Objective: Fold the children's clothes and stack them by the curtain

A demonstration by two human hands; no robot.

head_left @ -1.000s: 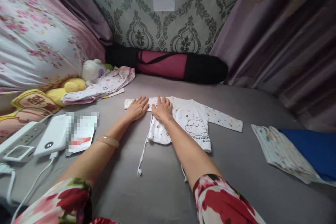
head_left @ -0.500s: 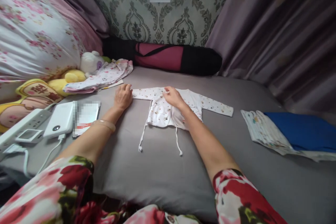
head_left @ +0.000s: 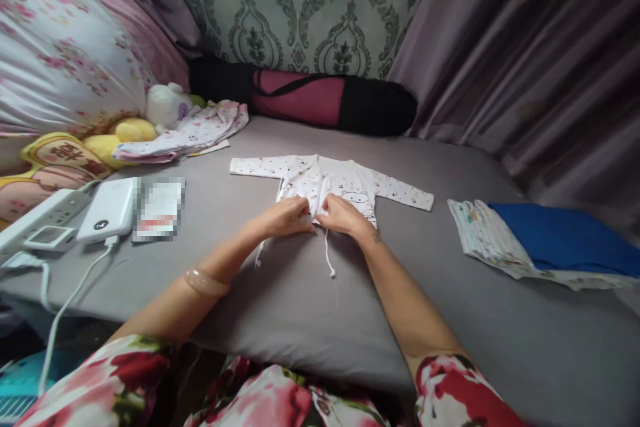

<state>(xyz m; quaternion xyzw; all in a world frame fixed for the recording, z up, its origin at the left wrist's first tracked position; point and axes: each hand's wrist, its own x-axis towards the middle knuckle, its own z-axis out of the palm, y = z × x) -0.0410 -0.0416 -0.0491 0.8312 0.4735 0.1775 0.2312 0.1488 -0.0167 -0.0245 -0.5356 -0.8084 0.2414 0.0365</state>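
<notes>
A small white baby shirt (head_left: 345, 181) with printed dots and a cartoon animal lies flat on the grey bed sheet (head_left: 310, 307), both sleeves spread out. My left hand (head_left: 285, 217) and my right hand (head_left: 340, 215) rest side by side on its lower hem, fingers curled and pinching the fabric near the middle. Two white tie strings (head_left: 327, 257) trail from the hem toward me. A pale bangle sits on my left wrist.
Folded baby clothes (head_left: 193, 137) and plush toys (head_left: 150, 113) lie at the back left. A power bank (head_left: 107, 209), power strip (head_left: 37, 213) and a paper lie left. A black and pink bag (head_left: 325, 99) lines the wall. Printed cloth (head_left: 487, 240) and blue fabric (head_left: 560, 240) lie right.
Both hands have come back from the shirt's left sleeve and collar to its lower hem. The left sleeve now lies stretched out flat. The camera has tilted down a little.
</notes>
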